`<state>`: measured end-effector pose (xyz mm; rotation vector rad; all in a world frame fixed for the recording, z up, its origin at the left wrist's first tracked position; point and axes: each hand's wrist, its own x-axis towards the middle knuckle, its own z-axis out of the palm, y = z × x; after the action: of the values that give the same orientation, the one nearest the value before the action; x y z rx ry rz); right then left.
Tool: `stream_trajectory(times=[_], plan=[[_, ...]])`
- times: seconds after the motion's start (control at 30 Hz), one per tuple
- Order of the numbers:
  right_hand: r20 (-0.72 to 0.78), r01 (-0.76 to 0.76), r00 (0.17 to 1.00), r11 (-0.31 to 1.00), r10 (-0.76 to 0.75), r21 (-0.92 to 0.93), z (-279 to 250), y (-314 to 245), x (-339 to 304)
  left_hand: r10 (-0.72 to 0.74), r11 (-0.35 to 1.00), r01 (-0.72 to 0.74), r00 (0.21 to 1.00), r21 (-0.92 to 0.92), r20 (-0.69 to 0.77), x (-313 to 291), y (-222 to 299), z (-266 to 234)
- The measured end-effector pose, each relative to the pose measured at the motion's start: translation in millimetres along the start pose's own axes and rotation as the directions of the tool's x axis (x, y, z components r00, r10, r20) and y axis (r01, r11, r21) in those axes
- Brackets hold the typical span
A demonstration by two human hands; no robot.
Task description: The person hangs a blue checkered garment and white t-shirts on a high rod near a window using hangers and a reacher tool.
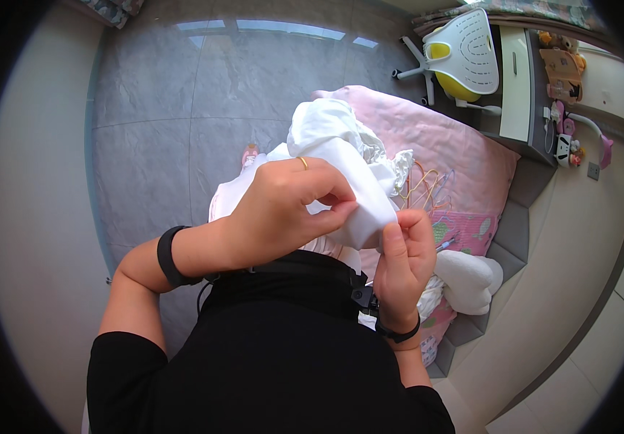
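A white garment (359, 181) is bunched up in front of my body, over the edge of a pink bed (413, 130). Gathered, ruffled trim shows on its far right part. My left hand (294, 202), with a ring on one finger, pinches the smooth white fabric between thumb and forefinger. Lower and to the right, my right hand (407, 253) grips the garment's near edge between thumb and fingers. The fabric stretches between the two hands. Its underside and part of its near edge are hidden.
Thin coloured clothes hangers (424, 184) lie on the bed right of the garment. Nearer my right arm are a puffy white item (468, 281) and a grey padded bed edge (509, 239). A white chair (464, 54) and a desk (516, 87) stand at the far right.
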<state>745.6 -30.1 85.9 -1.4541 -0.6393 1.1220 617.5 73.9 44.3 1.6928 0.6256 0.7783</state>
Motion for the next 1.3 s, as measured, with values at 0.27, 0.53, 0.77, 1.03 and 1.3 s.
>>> stream_trajectory(times=[0.27,0.53,0.77,1.03,1.3], plan=[[-0.023,-0.010,1.000,1.000,0.011,0.023,1.5,-1.1,1.5,-0.278,0.931,0.287,0.958,-0.225,0.071,1.7,4.0,-4.5],[0.010,0.005,1.000,1.000,-0.005,0.006,2.9,-0.3,-0.1,-0.311,0.917,0.324,0.946,-0.232,0.093,-0.3,6.1,-3.1],[0.005,-0.006,1.000,1.000,0.006,0.008,1.3,1.3,-0.2,-0.344,0.895,0.360,0.933,-0.262,0.105,-0.7,3.2,-2.7],[0.001,0.002,1.000,1.000,-0.002,0.005,2.4,-4.2,0.6,-0.365,0.855,0.408,0.912,-0.321,0.188,1.6,5.9,-9.3],[0.012,-0.005,1.000,1.000,0.005,-0.005,1.9,-4.7,0.8,-0.398,0.853,0.441,0.896,-0.281,0.197,3.3,7.8,-10.1]])
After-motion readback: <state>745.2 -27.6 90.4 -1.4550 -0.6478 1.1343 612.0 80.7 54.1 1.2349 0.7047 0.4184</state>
